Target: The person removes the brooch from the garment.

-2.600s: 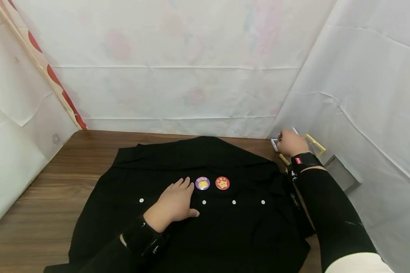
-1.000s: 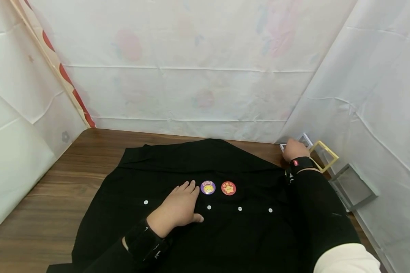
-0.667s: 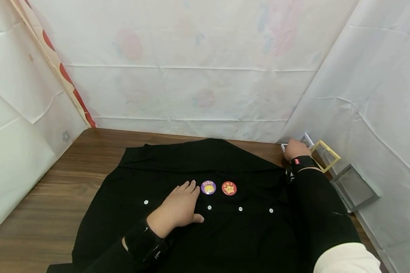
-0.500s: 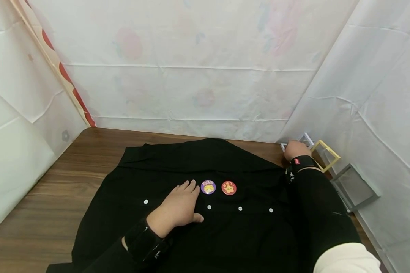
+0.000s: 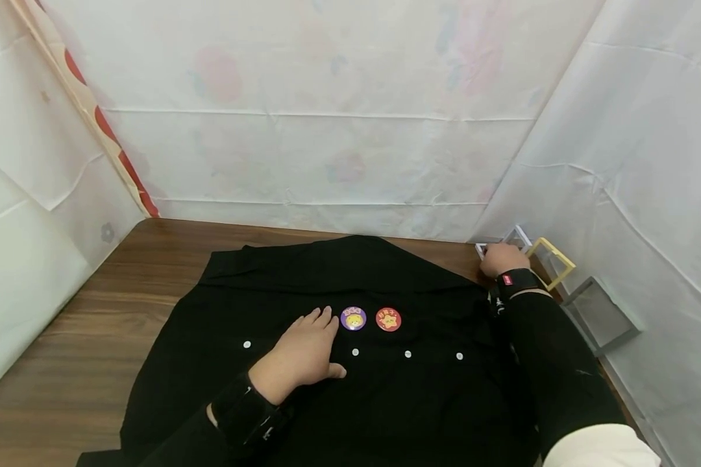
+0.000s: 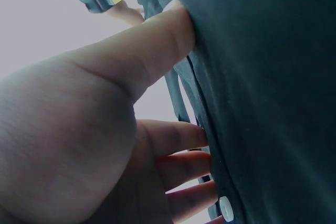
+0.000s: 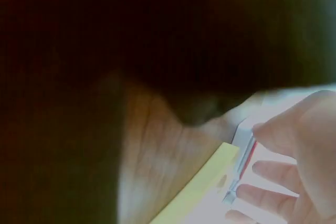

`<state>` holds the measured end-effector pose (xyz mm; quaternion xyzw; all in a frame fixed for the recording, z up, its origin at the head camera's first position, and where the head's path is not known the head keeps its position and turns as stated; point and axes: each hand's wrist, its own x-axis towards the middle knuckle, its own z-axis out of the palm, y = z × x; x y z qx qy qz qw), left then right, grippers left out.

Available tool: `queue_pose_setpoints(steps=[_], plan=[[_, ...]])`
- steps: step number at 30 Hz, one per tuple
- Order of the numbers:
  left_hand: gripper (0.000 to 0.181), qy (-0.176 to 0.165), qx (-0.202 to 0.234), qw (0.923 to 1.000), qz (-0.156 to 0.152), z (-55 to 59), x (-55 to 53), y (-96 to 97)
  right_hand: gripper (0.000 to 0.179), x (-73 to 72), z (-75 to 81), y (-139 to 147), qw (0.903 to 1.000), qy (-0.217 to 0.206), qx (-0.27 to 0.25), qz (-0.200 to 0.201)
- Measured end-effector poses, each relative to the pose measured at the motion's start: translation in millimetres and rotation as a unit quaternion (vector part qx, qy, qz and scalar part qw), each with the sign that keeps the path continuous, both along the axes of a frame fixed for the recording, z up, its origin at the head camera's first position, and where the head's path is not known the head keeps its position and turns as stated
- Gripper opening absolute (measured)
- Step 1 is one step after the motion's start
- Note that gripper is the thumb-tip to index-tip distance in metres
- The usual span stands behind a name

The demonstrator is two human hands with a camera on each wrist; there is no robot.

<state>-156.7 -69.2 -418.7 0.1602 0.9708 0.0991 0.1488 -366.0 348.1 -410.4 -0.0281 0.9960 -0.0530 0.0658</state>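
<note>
A brown wood-grain table (image 5: 64, 350) carried a black garment (image 5: 385, 402), spread out flat. Beyond the garment's right side stood a white frame (image 5: 524, 235), partly hidden; farther right of it, a yellow frame (image 5: 557, 252), then a grey frame (image 5: 600, 316).

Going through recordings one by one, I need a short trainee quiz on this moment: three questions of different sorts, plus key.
1. True or false: the left hand rests, fingers extended, on the black cloth shirt with white buttons.
2. In the head view, which is farthest from the right hand? A) white rectangular frame B) yellow rectangular frame C) grey rectangular frame
3. Fill in: beside the round purple badge lies another round badge, coloured ____.

Key: 1 true; 2 C; 3 red.
</note>
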Motion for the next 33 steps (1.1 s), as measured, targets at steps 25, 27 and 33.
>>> queue_pose_setpoints(steps=[25, 27, 33], plan=[[0.090, -0.006, 0.009, 0.9999, -0.005, 0.9, -3.9, -2.7, 0.053, 130.8, 14.1, -98, 0.9636, 0.113, 0.106, 0.218], [0.089, -0.001, 0.006, 0.9999, -0.011, 3.1, -4.5, -1.9, 0.053, 141.5, 14.3, -106, 0.9623, 0.110, 0.102, 0.227], [0.086, 0.035, 0.008, 0.9981, -0.051, 11.3, -15.0, 8.8, 0.051, 161.7, 14.0, -127, 0.9571, 0.122, 0.063, 0.255]])
